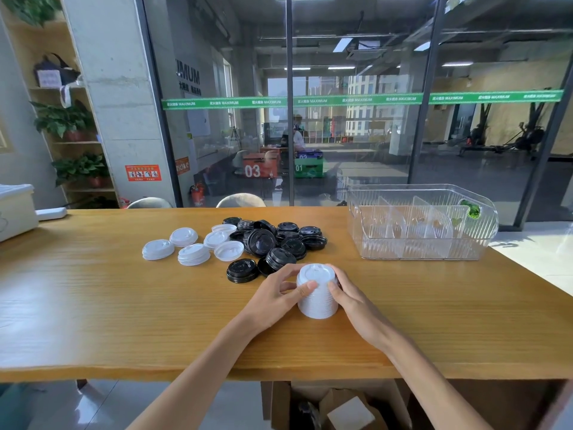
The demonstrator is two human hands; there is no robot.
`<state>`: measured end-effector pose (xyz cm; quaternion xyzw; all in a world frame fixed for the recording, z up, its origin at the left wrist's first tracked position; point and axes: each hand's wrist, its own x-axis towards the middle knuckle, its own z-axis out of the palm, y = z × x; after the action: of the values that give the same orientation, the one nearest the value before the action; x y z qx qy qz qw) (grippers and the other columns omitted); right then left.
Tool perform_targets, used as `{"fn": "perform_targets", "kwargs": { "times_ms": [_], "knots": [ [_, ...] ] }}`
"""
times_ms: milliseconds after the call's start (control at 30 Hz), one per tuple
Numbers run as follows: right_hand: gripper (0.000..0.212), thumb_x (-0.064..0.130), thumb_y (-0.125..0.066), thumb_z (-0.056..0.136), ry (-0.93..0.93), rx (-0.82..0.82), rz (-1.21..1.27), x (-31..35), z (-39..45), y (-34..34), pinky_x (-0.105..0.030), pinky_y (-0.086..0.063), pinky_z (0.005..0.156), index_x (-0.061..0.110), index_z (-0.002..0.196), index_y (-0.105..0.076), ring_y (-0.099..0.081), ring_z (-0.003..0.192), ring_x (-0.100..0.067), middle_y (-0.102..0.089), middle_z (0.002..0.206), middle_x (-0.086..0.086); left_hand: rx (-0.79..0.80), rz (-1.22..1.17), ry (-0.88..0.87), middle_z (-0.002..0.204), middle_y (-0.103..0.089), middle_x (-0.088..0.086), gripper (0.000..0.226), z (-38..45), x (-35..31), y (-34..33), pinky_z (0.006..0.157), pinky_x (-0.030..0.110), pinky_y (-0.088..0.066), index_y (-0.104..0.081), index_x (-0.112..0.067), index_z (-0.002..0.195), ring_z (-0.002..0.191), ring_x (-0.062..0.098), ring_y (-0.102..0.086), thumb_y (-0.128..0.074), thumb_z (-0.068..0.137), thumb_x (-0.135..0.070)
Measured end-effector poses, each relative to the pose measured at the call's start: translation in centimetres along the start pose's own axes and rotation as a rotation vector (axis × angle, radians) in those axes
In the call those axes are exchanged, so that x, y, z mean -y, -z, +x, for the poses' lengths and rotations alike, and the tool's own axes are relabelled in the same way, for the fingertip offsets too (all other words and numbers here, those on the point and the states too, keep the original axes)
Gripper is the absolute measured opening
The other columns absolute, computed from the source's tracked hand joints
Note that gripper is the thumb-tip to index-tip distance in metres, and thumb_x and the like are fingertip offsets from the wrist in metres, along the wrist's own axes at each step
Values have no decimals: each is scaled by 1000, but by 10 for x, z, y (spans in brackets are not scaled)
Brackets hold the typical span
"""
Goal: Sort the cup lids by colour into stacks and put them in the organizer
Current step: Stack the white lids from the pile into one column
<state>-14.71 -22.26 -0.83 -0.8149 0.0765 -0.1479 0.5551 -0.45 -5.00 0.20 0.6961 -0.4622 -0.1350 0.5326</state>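
A tall stack of white lids [317, 301] stands on the wooden table [124, 305] near its front middle. My left hand [276, 297] grips the stack from the left and my right hand [348, 297] grips it from the right, thumbs on its near side. Behind the stack lies a heap of black lids [273, 243]. Several loose white lids [193, 246] lie to the left of that heap. The clear plastic organizer [428, 252] with upright dividers stands at the back right, with no lids in it.
A white box [15, 209] sits at the table's far left edge. Two chair backs [240, 200] show behind the table, before a glass wall. Cardboard boxes [347, 408] lie under the table's front edge.
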Motion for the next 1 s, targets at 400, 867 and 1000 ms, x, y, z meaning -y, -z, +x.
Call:
{"fn": "perform_targets", "kwargs": {
  "times_ms": [400, 867, 1000],
  "knots": [
    [65, 73, -64, 93, 63, -118, -106, 3, -3, -2, -12, -46, 99, 55, 149, -39, -51, 127, 19, -57, 136, 38, 26, 66, -7, 140, -69, -17, 86, 3, 8, -4, 113, 40, -54, -54, -38, 147, 131, 6, -65, -98, 74, -54],
    [56, 61, -61, 101, 55, -98, -120, 7, -5, -5, -4, -46, 91, 45, 149, -36, -56, 120, 18, -60, 134, 29, 44, 47, -6, 136, -72, -15, 85, 5, 10, -2, 113, 41, -54, -57, -32, 145, 128, 8, -67, -99, 73, -50],
    [50, 62, -66, 98, 54, -118, -92, 9, -6, -4, -3, -45, 89, 55, 141, -41, -55, 120, 20, -59, 125, 45, 97, 63, 9, 144, -66, -20, 95, 4, 5, 11, 113, 31, -51, -49, -37, 154, 133, 2, -62, -98, 74, -53]
  ]
}}
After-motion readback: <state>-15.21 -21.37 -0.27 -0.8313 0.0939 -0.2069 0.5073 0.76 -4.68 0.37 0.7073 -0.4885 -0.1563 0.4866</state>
